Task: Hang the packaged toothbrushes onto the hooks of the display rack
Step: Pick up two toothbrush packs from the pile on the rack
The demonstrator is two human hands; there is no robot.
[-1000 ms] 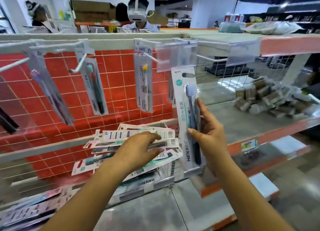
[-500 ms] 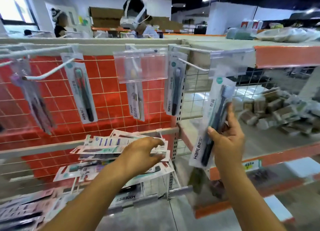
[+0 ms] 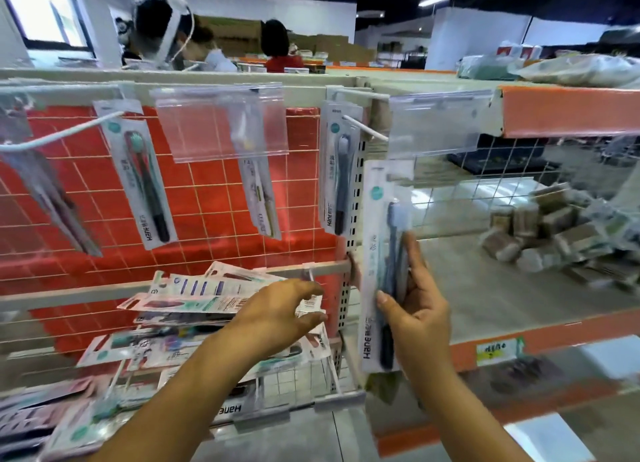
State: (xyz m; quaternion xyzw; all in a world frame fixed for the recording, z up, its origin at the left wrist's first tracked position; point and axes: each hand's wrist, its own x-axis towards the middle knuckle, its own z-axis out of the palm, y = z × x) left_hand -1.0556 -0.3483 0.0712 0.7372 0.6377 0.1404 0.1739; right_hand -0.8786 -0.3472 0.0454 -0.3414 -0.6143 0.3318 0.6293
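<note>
Light, stiff, slippery toothbrush pack [image 3: 382, 254] pinched low by right hand [image 3: 417, 309], below the hook [image 3: 363, 127] at rack's right edge; left hand [image 3: 277, 318] loosely open, empty.

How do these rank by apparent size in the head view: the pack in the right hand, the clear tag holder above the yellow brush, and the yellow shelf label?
1. Clear tag holder
2. Pack held in the right hand; near the camera, so these two are unsure.
3. Yellow shelf label, clearly smallest.
</note>
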